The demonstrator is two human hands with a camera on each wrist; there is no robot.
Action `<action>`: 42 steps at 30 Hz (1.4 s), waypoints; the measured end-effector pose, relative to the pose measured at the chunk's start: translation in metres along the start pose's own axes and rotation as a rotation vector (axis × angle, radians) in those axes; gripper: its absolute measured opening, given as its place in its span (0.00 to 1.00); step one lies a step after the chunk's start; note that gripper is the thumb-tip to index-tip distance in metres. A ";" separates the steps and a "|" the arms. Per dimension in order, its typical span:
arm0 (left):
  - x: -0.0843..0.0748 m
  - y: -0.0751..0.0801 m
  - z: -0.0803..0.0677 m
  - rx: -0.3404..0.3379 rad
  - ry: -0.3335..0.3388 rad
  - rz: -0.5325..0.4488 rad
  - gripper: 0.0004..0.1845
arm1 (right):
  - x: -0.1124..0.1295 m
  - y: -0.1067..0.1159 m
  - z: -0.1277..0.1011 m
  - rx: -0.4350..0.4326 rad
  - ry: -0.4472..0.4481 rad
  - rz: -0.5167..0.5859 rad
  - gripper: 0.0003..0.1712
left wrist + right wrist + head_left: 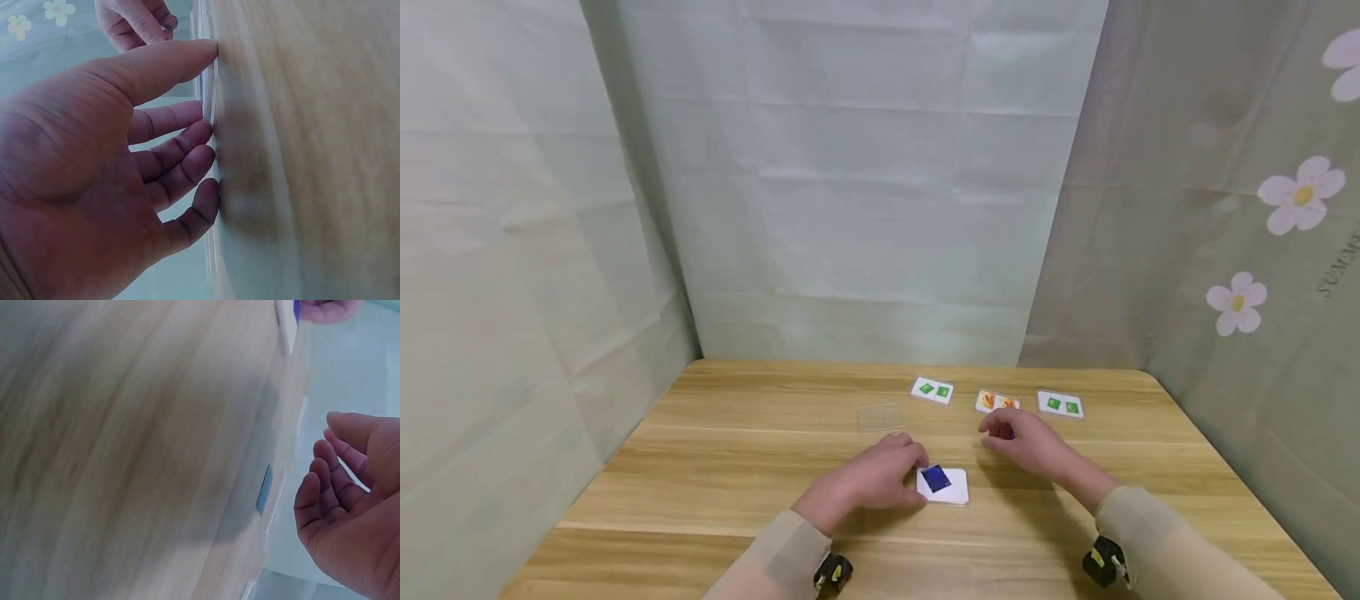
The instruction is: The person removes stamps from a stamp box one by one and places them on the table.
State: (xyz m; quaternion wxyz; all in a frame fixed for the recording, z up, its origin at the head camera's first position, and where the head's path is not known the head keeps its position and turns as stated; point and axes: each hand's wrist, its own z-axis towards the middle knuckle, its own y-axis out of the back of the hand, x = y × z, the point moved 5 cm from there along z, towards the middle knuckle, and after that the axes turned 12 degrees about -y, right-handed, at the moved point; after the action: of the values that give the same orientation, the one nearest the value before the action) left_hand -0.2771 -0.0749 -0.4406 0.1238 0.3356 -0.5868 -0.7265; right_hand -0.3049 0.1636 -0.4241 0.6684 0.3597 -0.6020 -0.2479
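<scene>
A small stack of white cards [946, 486] with a blue shape on top lies near the table's front middle. My left hand [913, 467] rests at its left edge; in the left wrist view the thumb and straight fingers [187, 122] touch the side of the stack [204, 28]. My right hand [994, 433] hovers just right of it, fingers loosely curled and holding nothing [325, 462]. A blue-marked card [264, 487] lies flat on the table under that hand. The stack's edge [286, 325] shows at the top of the right wrist view.
Along the far side of the wooden table [737, 467] lie a card with green shapes [932, 390], one with orange shapes [997, 402] and another green one [1060, 405]. A clear plastic piece [880, 417] sits left of them. Curtains close in the table.
</scene>
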 end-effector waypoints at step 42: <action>-0.002 -0.001 -0.001 0.004 -0.008 -0.001 0.24 | 0.036 -0.038 -0.007 0.271 0.079 0.045 0.14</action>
State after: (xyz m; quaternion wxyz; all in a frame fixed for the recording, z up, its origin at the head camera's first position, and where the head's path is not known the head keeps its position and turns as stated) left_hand -0.2750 -0.0739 -0.4406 0.1203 0.3332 -0.5884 -0.7268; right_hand -0.2889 0.1143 -0.4315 0.6424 0.4424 -0.6111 -0.1349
